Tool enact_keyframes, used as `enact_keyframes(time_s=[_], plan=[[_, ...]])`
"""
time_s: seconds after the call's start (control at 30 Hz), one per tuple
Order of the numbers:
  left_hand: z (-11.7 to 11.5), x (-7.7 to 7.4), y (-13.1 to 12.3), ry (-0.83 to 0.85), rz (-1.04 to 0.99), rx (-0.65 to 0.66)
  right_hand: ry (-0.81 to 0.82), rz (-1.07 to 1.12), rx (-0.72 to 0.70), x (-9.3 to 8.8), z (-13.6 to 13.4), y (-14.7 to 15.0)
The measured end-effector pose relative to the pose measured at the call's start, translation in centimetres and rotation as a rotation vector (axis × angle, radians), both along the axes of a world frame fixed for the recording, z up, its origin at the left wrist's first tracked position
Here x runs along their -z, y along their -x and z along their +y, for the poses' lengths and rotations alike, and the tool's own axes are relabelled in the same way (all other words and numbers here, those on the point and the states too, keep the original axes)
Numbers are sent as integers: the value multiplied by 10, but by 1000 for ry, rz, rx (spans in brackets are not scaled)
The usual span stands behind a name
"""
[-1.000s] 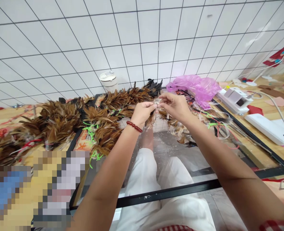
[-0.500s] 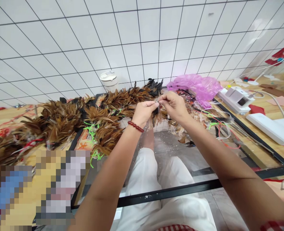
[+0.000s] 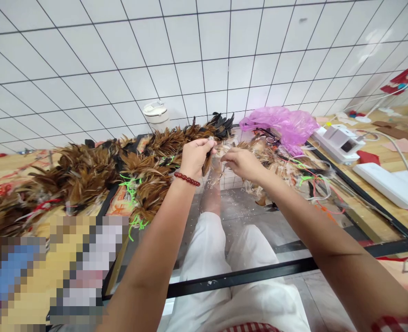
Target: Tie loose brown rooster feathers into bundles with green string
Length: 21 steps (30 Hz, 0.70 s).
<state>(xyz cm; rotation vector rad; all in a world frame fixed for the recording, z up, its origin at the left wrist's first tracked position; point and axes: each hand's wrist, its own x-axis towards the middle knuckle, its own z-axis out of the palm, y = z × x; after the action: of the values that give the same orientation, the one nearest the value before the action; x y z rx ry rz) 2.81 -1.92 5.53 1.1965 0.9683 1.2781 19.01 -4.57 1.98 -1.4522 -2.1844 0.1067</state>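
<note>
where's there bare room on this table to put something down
The glass pane in front of the hands is bare, between the feather heap and the cord tangle, down to the black frame bar. Bare wood shows between the two white devices. It is crowded along the wall: feathers, pink bag, white cup.

A white lidded cup [image 3: 156,114] stands behind; pink plastic bag [image 3: 282,124] lies right.

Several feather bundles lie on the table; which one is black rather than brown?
The black feather bundle at the far end of the brown feather row, just left of the pink plastic bag. The others are brown.
</note>
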Motion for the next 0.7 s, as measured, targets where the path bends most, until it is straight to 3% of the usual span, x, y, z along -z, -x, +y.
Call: enact_keyframes(time_s=[0.07, 0.17, 0.33, 0.57, 0.7], plan=[[2, -1, 1, -1, -8, -26, 78, -130, -6, 1, -3, 4], [2, 0, 2, -11, 10, -33, 160, -241, 118, 2, -7, 10], [-1, 1, 0, -57, 98, -40, 342, -298, 176, 7, -3, 9], [2, 11, 3, -228, 453, 36, 234, -228, 138, -4, -1, -1], [2, 17, 2, -262, 574, 87, 146, -162, -7, -17, -6, -6]])
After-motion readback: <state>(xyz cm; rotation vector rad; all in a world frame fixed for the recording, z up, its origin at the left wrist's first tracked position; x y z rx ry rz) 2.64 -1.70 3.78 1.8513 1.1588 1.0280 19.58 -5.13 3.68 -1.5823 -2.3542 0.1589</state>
